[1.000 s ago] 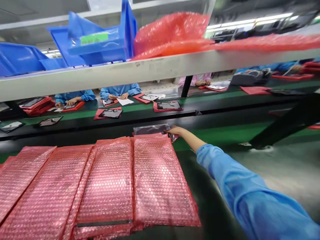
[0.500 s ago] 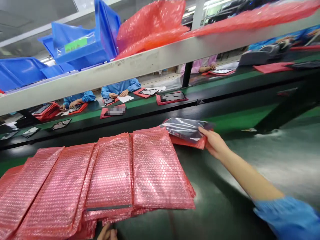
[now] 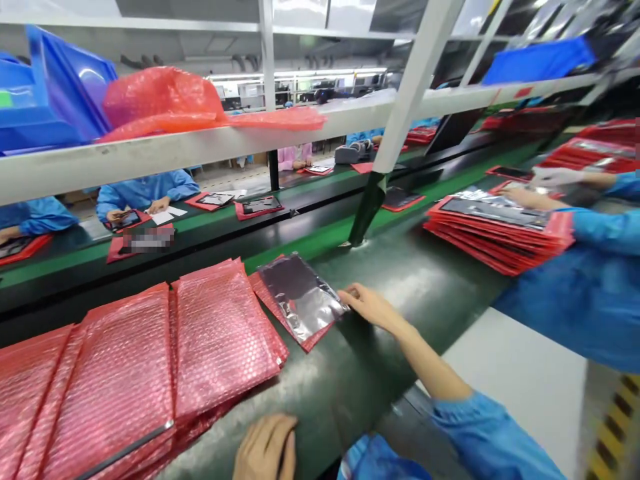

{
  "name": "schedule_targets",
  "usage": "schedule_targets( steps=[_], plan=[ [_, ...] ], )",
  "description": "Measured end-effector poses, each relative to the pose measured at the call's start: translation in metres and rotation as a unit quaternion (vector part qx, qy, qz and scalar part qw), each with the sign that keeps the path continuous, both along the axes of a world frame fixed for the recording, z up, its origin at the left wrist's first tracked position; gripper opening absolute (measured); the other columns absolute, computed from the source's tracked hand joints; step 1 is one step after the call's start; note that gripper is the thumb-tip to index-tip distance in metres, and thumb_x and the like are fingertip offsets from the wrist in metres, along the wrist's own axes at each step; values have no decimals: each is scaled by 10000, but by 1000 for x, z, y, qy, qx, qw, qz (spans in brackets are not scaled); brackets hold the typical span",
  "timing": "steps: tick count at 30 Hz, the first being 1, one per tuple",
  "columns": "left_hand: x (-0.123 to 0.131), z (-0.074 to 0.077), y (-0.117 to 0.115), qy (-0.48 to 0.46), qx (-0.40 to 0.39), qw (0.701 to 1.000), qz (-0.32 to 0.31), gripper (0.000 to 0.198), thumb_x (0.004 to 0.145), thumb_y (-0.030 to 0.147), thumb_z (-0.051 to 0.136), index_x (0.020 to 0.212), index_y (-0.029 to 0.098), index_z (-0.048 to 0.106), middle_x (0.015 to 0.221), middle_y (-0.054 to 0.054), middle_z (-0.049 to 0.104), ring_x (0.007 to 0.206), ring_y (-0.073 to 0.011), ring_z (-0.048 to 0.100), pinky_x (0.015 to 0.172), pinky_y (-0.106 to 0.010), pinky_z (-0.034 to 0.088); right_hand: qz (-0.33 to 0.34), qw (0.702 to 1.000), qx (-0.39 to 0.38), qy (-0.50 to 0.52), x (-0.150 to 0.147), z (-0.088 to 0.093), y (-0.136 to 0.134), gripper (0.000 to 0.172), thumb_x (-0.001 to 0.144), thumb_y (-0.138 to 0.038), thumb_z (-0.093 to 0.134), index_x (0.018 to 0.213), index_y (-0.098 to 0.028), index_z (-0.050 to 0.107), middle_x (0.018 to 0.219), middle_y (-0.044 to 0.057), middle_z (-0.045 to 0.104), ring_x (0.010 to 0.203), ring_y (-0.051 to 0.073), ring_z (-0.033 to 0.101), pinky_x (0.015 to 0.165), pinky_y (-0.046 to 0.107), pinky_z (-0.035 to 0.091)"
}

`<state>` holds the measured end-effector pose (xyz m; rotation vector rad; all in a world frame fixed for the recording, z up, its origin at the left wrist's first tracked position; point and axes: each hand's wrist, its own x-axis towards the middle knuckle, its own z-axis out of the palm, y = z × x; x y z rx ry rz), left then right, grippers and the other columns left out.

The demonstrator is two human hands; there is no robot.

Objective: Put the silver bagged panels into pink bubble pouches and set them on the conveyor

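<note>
Silvery bag point(image 3: 300, 297) lies on a red bubble sleeve point(image 3: 311, 343) on the green desk point(image 3: 400, 280), just left of my right hand point(image 3: 373, 308). Right hand open, fingertips touching the bag's near corner, nothing gripped. Left hand point(image 3: 265, 448) rests palm down at the desk's near edge, holding nothing, just right of the pink bubble-sleeve stacks point(image 3: 150, 373). Co-worker's red stack point(image 3: 480, 240) well off to my right.

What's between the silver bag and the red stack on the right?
Head view: only bare green belt between the silver bag and the red stack.
</note>
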<state>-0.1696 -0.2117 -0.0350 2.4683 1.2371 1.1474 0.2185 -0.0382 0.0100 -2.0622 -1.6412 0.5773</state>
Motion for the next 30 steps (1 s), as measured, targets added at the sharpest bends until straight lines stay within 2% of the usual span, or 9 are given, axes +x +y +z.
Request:
schedule_targets(
  steps=[3, 7, 12, 16, 19, 22, 24, 27, 30],
  plan=[
    [38, 18, 20, 98, -54, 987, -116, 269, 1045, 143, 509, 1227, 255, 671, 1082, -59, 789, 940, -215, 768, 864, -339, 637, 49, 998, -18, -39, -13, -9, 27, 345, 1029, -532, 588, 926, -217, 686, 878, 46, 756, 792, 200, 654, 709, 276, 425],
    [64, 28, 40, 152, -86, 974, -144, 224, 1034, 166, 567, 1220, 265, 644, 1081, -35, 750, 966, -225, 721, 875, -370, 597, 88, 994, -16, -66, -27, -9, 34, 314, 1055, -369, 540, 799, -227, 651, 824, 26, 733, 761, 183, 637, 696, 266, 392],
    [88, 21, 66, 64, -113, 986, -103, 247, 987, 139, 595, 1209, 247, 611, 1215, -55, 695, 1076, -231, 659, 939, -383, 563, 6, 986, 43, -162, -35, 17, 15, 398, 1108, -476, 410, 1043, -276, 748, 962, 97, 777, 767, 255, 675, 700, 328, 356],
    [110, 16, 92, -78, -188, 979, -30, 123, 975, 139, 587, 1054, 233, 594, 1082, -43, 676, 1027, -212, 657, 923, -363, 563, -34, 969, 102, -224, -36, 35, 12, 428, 1105, -502, 426, 1137, -320, 812, 1031, 116, 809, 798, 279, 715, 704, 342, 365],
    [121, 10, 103, -61, -179, 982, -32, 159, 980, 162, 590, 1119, 233, 619, 1227, -69, 703, 1137, -236, 660, 987, -400, 556, -53, 970, 134, -195, -25, 37, 23, 417, 1085, -531, 462, 1147, -317, 814, 968, 110, 805, 771, 267, 703, 700, 332, 368],
    [126, 1, 106, 47, -113, 991, -52, 400, 1008, 301, 640, 1397, 228, 581, 1580, -110, 575, 1383, -303, 566, 1141, -498, 483, -70, 982, 167, -52, -7, 30, 39, 358, 1044, -496, 533, 948, -256, 782, 776, 64, 745, 708, 237, 646, 685, 311, 379],
    [126, -4, 106, 98, -91, 989, -55, 519, 1049, 435, 608, 1512, 218, 519, 1649, -120, 518, 1435, -316, 528, 1186, -523, 440, -89, 969, 159, 165, 5, 22, 45, 291, 981, -444, 633, 823, -222, 735, 699, 29, 702, 675, 212, 615, 652, 293, 404],
    [125, -9, 109, 128, -83, 987, -58, 587, 1073, 519, 551, 1554, 188, 494, 1622, -126, 551, 1425, -297, 535, 1198, -498, 423, -137, 879, 71, 451, 17, 5, 39, 166, 868, -366, 761, 863, -201, 743, 738, 15, 738, 653, 196, 653, 616, 284, 508],
    [125, -10, 112, 134, -70, 987, -54, 604, 1053, 497, 591, 1539, 149, 506, 1580, -141, 586, 1405, -291, 551, 1186, -478, 436, -164, 805, 27, 569, 13, -10, 16, 167, 831, -309, 785, 967, -227, 733, 864, 16, 796, 740, 199, 751, 692, 295, 629]
  ],
)
